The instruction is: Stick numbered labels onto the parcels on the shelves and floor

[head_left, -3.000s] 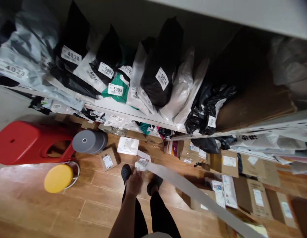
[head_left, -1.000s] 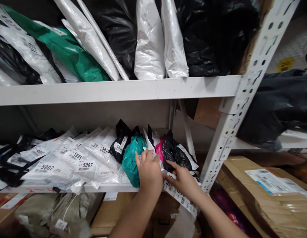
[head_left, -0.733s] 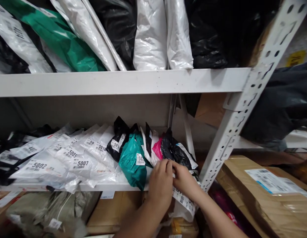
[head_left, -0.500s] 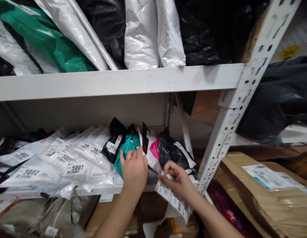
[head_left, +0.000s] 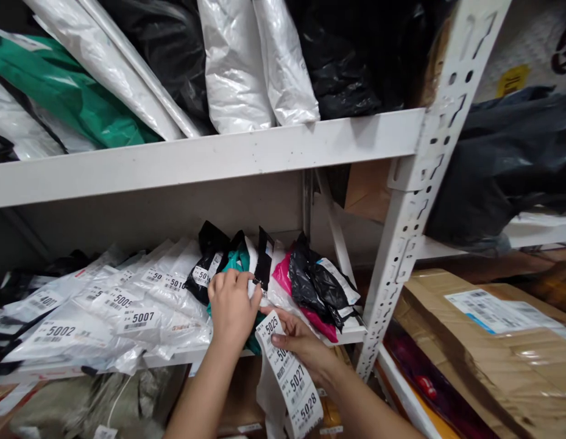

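Note:
My left hand (head_left: 233,308) lies over the row of small parcels on the lower shelf, fingers curled onto a teal plastic mailing bag (head_left: 237,260) and its neighbour; the fingertips are partly hidden. In my right hand (head_left: 297,342) is a strip of printed labels (head_left: 289,375), pinched near its top, numbered 5025 to 5028, with its tail hanging down. Just left stands a black parcel (head_left: 208,259) with a white label. To the right are a pink bag (head_left: 283,272) and a black mailing bag (head_left: 310,277).
Clear bags (head_left: 141,311) with number labels lean along the left of the shelf. An upper shelf beam (head_left: 219,160) crosses above, with larger bags on it. A slotted white post (head_left: 420,195) rises at right, beside a cardboard box (head_left: 497,378).
My right hand has moved left with the label strip, which now faces me. My left hand has shifted slightly left and curled over the bags. A pink bag's lower edge now shows.

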{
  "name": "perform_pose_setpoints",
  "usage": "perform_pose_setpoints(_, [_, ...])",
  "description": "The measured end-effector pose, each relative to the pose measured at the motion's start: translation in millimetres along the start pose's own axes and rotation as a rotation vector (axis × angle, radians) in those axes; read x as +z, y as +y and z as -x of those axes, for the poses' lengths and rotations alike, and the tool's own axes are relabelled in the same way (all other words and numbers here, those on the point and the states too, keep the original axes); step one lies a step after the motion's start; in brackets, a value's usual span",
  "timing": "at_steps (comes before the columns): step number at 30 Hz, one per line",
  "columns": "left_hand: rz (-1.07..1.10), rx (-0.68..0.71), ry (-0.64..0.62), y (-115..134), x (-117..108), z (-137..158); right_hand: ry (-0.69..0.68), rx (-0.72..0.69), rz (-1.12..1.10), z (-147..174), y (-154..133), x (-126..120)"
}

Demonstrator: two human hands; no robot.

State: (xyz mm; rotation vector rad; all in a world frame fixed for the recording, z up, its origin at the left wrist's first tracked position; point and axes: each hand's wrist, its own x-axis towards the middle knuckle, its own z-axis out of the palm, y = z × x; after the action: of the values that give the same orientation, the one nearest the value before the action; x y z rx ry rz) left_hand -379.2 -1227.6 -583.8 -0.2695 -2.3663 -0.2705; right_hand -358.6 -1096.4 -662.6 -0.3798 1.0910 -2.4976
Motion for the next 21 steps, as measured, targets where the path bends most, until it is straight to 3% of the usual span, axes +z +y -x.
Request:
perform_pose_setpoints(6, [-0.012, 0.107, -0.02, -10.2, 3.7, -3.3, 0.122, -0.03, 0.0, 0.1, 5.4, 7.0])
perform_pose_setpoints(11, [0.043, 0.353, -0.192, -13.5, -0.3, -7.5, 0.13, -0.086, 0.022, -1.4, 10.1, 10.9])
perform_pose_setpoints(17, [0.091, 0.192, -0.294, -2.3, -2.5, -22.0, 0.197, -0.107, -0.043, 0.3, 12.4, 8.6])
perform_pose_setpoints(21, [0.13, 0.114, -0.267, 3.6, 5.6, -24.4, 0.21, -0.153, -0.076, 4.9, 10.4, 13.1])
